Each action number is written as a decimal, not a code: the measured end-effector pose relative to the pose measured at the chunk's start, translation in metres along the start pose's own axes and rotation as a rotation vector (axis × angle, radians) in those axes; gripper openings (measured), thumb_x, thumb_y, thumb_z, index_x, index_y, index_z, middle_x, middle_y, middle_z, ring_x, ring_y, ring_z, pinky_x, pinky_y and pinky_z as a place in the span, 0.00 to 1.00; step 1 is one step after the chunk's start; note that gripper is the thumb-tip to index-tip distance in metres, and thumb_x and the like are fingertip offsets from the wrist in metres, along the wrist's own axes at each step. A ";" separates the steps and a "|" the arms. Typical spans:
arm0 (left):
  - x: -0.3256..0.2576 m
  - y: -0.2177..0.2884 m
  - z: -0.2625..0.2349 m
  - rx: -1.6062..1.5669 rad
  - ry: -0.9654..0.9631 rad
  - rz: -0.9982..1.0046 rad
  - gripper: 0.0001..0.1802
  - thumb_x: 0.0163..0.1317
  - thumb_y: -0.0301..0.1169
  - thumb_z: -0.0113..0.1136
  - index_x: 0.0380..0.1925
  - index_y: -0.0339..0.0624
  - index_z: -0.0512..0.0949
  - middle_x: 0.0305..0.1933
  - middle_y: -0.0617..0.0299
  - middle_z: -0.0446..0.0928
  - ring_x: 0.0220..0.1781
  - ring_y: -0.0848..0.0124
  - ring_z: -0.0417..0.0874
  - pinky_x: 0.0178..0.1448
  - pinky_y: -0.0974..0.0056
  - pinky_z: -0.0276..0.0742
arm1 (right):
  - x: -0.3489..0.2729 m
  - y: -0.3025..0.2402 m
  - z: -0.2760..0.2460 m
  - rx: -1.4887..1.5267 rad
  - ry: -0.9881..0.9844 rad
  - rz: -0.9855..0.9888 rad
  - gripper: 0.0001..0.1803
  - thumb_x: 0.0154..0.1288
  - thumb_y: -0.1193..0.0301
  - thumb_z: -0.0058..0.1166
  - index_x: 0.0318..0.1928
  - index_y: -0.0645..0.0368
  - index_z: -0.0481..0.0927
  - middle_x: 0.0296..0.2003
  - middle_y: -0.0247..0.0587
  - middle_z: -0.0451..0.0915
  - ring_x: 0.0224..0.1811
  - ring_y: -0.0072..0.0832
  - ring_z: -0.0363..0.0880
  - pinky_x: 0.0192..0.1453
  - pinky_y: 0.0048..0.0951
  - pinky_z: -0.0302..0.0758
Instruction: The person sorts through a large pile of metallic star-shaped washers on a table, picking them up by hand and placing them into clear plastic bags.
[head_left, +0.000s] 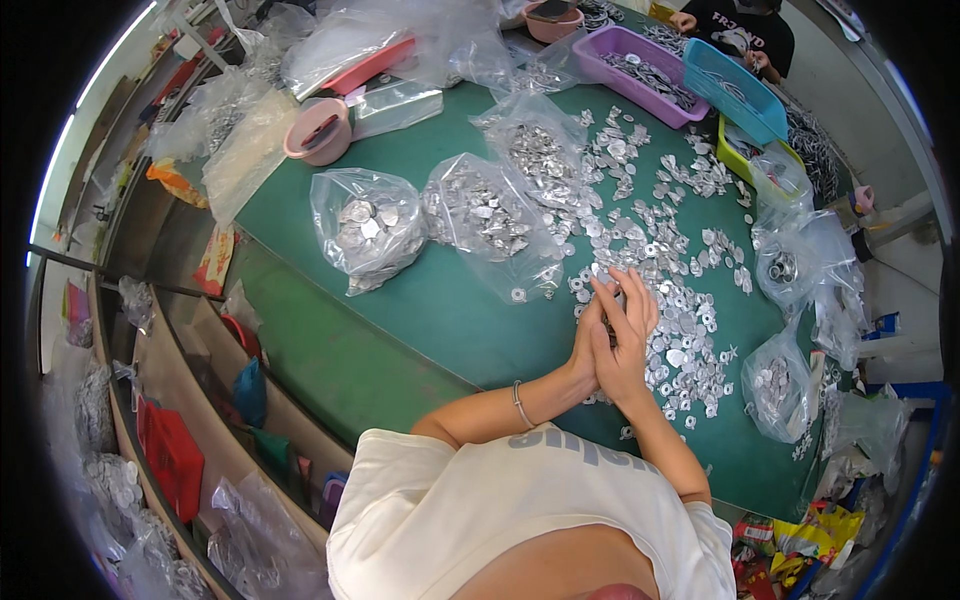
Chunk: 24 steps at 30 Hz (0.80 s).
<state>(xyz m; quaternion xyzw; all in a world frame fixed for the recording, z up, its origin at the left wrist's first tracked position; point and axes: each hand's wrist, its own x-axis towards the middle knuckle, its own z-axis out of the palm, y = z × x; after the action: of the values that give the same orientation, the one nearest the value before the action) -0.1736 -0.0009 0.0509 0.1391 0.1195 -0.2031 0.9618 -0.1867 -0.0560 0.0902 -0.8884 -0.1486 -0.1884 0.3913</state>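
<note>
My two hands are together over a spread of small silver metal pieces (685,345) on the green table. My right hand (628,350) has its fingers stretched out and slightly apart, with its palm turned toward the left hand. Against it lies my left hand (586,352), a bracelet on that wrist; its fingers are mostly hidden behind the right one. Metal pieces show right at the fingertips, but whether any lie between the palms is hidden. Left of the hands stand open clear bags of similar pieces, one bag (490,215) nearer and another bag (368,225) farther left.
A pink bowl (318,135), a purple basket (640,75) and a blue basket (735,85) stand toward the back. Filled plastic bags (775,385) line the right edge. Across the table, a person in a black shirt (740,35) handles something. Shelving (190,400) runs along the left.
</note>
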 end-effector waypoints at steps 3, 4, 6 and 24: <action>-0.010 0.021 0.009 -0.097 0.164 -0.103 0.21 0.62 0.45 0.44 0.48 0.43 0.69 0.44 0.61 0.72 0.46 0.71 0.73 0.50 0.67 0.70 | -0.003 -0.005 -0.005 0.111 0.102 -0.059 0.21 0.59 0.67 0.46 0.51 0.64 0.72 0.53 0.48 0.67 0.59 0.45 0.60 0.64 0.44 0.49; -0.010 0.029 0.010 -0.107 0.174 -0.034 0.20 0.62 0.44 0.44 0.47 0.43 0.70 0.42 0.61 0.73 0.44 0.71 0.74 0.47 0.67 0.70 | -0.004 -0.004 -0.008 0.174 0.134 -0.027 0.20 0.60 0.68 0.46 0.50 0.64 0.72 0.52 0.48 0.68 0.58 0.44 0.61 0.63 0.43 0.51; -0.014 0.050 0.015 -0.126 0.197 0.099 0.19 0.62 0.43 0.44 0.45 0.43 0.71 0.39 0.61 0.74 0.40 0.72 0.75 0.42 0.67 0.72 | -0.006 -0.004 -0.013 0.300 0.196 0.044 0.18 0.60 0.69 0.45 0.48 0.65 0.73 0.50 0.47 0.68 0.56 0.41 0.63 0.60 0.39 0.57; -0.059 0.251 0.016 0.170 0.296 0.928 0.15 0.59 0.35 0.49 0.42 0.38 0.73 0.33 0.61 0.72 0.33 0.71 0.72 0.35 0.68 0.70 | -0.026 0.011 -0.009 0.478 -0.158 0.257 0.06 0.58 0.80 0.48 0.35 0.66 0.78 0.27 0.41 0.76 0.30 0.26 0.74 0.37 0.24 0.69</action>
<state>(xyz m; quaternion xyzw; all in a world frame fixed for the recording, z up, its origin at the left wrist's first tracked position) -0.1165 0.2357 0.1380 0.2828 0.1634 0.2597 0.9088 -0.2076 -0.0731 0.0773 -0.7945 -0.1050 -0.0273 0.5975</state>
